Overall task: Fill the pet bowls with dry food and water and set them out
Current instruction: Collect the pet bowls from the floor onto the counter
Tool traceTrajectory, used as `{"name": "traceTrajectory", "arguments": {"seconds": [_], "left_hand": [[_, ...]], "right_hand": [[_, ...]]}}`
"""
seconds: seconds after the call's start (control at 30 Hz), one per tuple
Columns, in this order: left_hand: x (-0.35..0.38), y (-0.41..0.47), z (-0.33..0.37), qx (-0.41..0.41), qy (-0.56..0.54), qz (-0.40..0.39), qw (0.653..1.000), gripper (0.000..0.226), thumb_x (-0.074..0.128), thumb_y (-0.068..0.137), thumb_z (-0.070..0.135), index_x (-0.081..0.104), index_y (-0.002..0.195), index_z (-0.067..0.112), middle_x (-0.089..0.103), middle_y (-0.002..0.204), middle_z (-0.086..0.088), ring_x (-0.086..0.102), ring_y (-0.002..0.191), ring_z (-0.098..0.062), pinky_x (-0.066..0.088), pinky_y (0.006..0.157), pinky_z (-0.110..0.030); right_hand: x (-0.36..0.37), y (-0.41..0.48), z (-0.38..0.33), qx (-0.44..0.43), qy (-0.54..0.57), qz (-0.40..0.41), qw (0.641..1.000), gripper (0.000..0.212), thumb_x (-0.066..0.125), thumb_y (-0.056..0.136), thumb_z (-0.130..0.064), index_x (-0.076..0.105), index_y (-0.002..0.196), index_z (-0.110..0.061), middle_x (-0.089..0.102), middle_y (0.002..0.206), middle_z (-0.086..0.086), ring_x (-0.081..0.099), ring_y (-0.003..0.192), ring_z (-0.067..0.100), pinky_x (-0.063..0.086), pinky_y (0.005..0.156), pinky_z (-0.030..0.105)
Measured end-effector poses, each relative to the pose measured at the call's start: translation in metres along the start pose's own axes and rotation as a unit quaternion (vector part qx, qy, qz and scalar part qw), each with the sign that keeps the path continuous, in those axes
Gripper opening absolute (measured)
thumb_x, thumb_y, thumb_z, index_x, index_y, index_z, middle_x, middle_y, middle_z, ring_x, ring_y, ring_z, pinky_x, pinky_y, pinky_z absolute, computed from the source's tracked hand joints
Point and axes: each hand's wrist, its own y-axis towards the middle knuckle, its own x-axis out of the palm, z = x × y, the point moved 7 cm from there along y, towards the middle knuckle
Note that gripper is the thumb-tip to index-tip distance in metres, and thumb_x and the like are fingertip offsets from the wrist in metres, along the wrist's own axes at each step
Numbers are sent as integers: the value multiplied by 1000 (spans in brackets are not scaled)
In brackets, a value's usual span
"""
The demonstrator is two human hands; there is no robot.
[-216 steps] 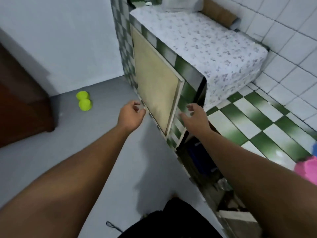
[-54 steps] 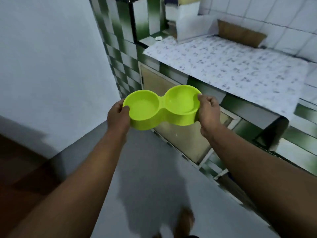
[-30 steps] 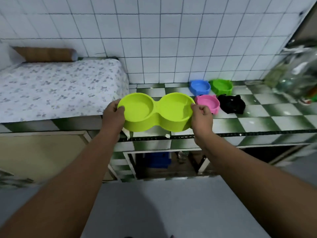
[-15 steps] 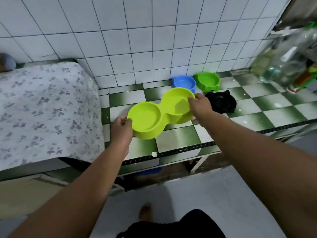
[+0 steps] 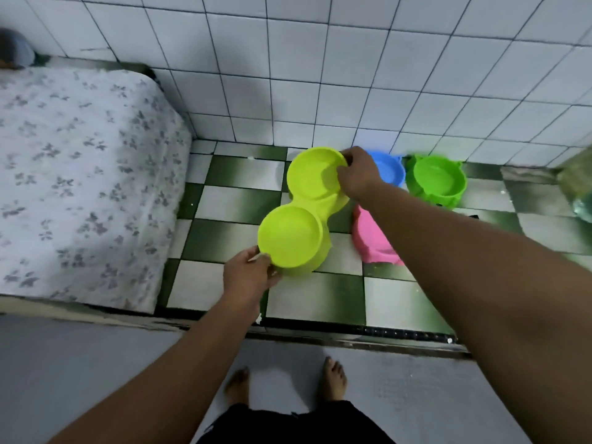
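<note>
Since we carried the lime double pet bowl [image 5: 298, 213] over, it now sits empty on the checkered counter [image 5: 317, 299]. Our left hand [image 5: 248, 277] grips its near rim, our right hand [image 5: 357, 174] pinches its far rim; filling likely comes next.

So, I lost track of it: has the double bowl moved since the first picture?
Yes. The double bowl went from the floor up to the checkered counter, beside the blue bowl; left hand and right hand grip its ends.

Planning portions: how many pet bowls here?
4: lime double bowl held, blue bowl and green bowl at the wall, pink bowl under the right arm; more may hide.
</note>
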Motion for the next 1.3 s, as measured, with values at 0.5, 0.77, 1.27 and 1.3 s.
{"name": "traceTrajectory", "arguments": {"seconds": [0.5,0.77,1.27,1.3], "left_hand": [[70,7,-36,-1,-57,56,997,35,62,98,0,60,133,4,68,106,2,68,102,-20,58,77,-27],[76,13,-39,15,-20,46,999,33,63,98,2,66,130,11,76,86,16,70,92,-10,58,80,-30],[69,4,-20,16,27,69,997,34,66,96,16,60,129,19,62,110,9,62,112,-18,53,104,-48],[67,1,-16,18,27,75,997,41,66,96,17,57,136,15,62,114,5,62,113,-19,53,105,-48]], "right_hand": [[37,74,17,-54,-79,-160,982,49,49,98,-7,45,146,-6,51,144,16,50,131,30,40,102,29],[35,85,37,-18,-131,-153,979,40,50,95,-6,54,135,0,59,133,21,56,123,34,44,99,34],[30,75,24,-51,-185,-89,977,58,65,88,-27,43,134,1,53,131,20,54,118,36,38,78,30],[29,73,19,-62,-186,-86,977,58,64,87,-27,43,134,1,53,131,21,54,118,37,39,79,31]]}}
